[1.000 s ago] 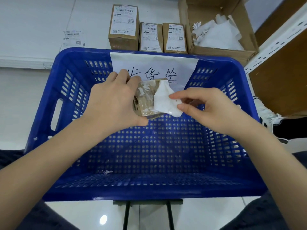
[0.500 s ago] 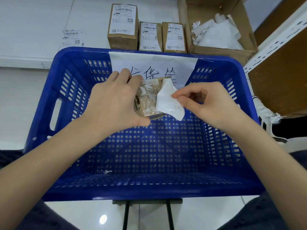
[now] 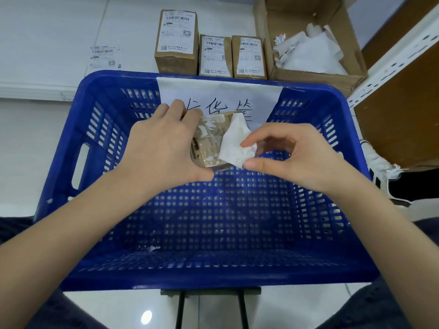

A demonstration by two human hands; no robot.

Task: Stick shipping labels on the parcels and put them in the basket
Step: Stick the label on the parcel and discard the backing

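Here, a person's two bare hands work above a blue plastic basket (image 3: pixel 78 148), seen from a head-worn camera looking down. The left hand (image 3: pixel 164 148) grips a small brown parcel (image 3: pixel 209 143), its fingers curled over the far edge and its thumb under the near edge, holding it in the air over the basket's perforated floor. The parcel's top face is covered with glossy tape or film. The right hand (image 3: pixel 289 157) pinches a crumpled white label sheet (image 3: pixel 235 143) between thumb and forefinger; the sheet lies partly against the right side of the parcel, its free part bent up and creased. Whether any of it is stuck down cannot be told.

A white paper sign (image 3: pixel 221 91) with handwritten characters hangs over the basket's far wall, just behind the parcel. A small white scrap (image 3: pixel 154 248) lies on the basket floor near the front left.

Beyond the basket, three brown parcels already bearing printed labels stand in a row on the white floor: a taller labelled box (image 3: pixel 177 41) at left, a middle labelled box (image 3: pixel 215 55) and a right labelled box (image 3: pixel 249 57), the last two touching. A loose shipping label (image 3: pixel 104 55) lies flat to their left. To the right stands an open cardboard carton (image 3: pixel 316 74) holding crumpled white backing paper (image 3: pixel 308 51).
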